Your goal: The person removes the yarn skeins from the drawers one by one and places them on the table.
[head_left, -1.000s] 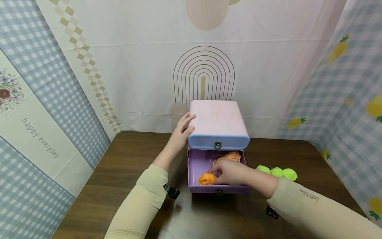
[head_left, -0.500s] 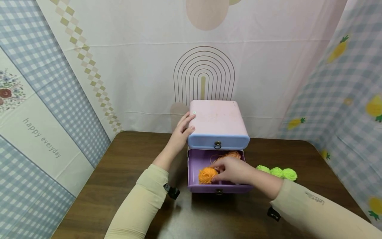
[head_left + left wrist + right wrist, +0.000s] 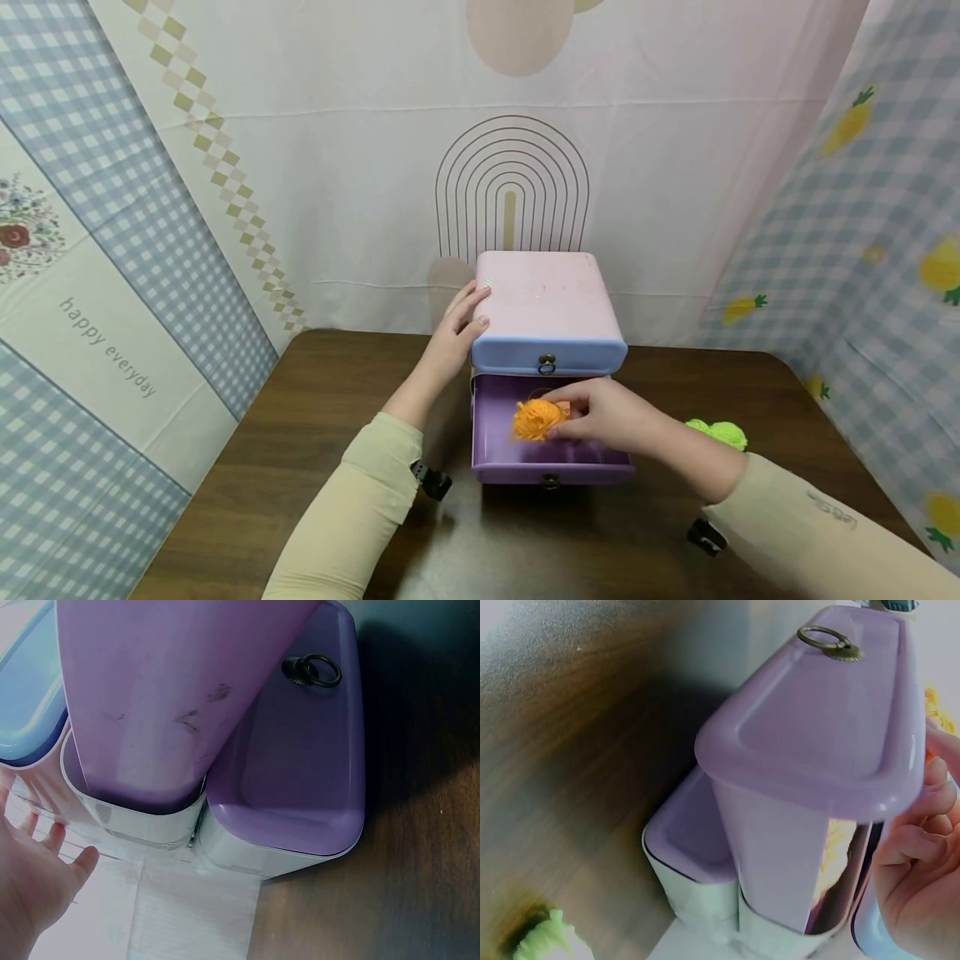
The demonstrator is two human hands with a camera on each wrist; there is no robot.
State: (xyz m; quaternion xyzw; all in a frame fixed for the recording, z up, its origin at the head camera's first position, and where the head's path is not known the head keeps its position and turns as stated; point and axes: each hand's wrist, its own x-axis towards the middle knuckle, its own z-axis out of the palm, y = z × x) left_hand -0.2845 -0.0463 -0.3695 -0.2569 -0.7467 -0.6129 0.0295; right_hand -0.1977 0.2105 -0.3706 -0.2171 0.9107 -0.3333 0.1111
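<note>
My right hand (image 3: 611,417) pinches a ball of orange yarn (image 3: 537,419) between thumb and fingers, over the pulled-out purple drawer (image 3: 498,429). A looser skein of peach yarn (image 3: 836,859) lies in that drawer in the right wrist view; in the head view the right hand mostly hides it. My left hand (image 3: 450,337) rests against the upper left edge of the small pink-topped drawer cabinet (image 3: 547,292), its fingers lightly spread. Above the purple drawer, the blue drawer (image 3: 510,357) is closed.
Light green yarn balls (image 3: 726,434) lie on the brown wooden table (image 3: 330,417) to the right, partly behind the right forearm. A lower purple drawer (image 3: 300,757) sits closed beneath the pulled-out one. A patterned cloth (image 3: 360,208) hangs behind the cabinet.
My right hand has lifted the orange yarn ball from the drawer's front and moved it slightly right and back. The left hand and the cabinet have stayed still.
</note>
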